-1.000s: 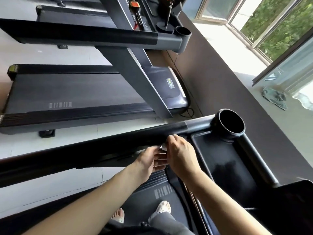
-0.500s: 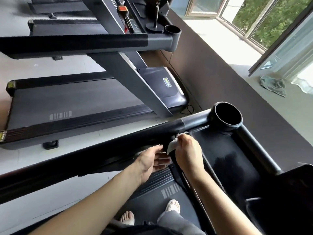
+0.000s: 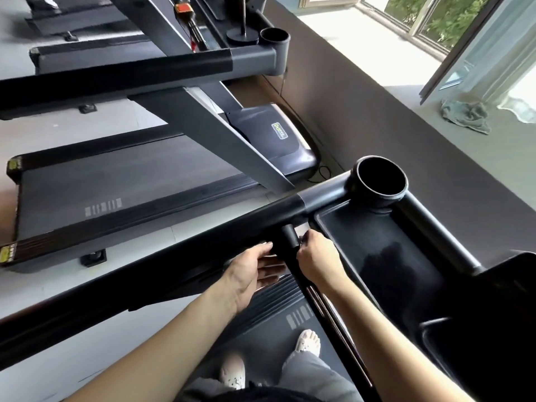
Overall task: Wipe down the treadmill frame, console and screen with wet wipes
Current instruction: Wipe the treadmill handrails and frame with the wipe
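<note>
Black handrail of the treadmill runs from lower left to upper right, ending at the cup holder. Beneath it the right hand curls round a slanting frame strut, probably to rub it; any wipe is hidden. The left hand, fingers straight, steadies the other side.

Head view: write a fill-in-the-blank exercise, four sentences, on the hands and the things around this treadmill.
1. The right hand curls round the short black bar under the long ___.
2. The left hand is ___, its fingers straight.
3. The person's feet stand on the treadmill's ___.
4. The crumpled cloth lies on the ledge beside the open ___.
Missing words: handrail; open; belt; window.
</note>
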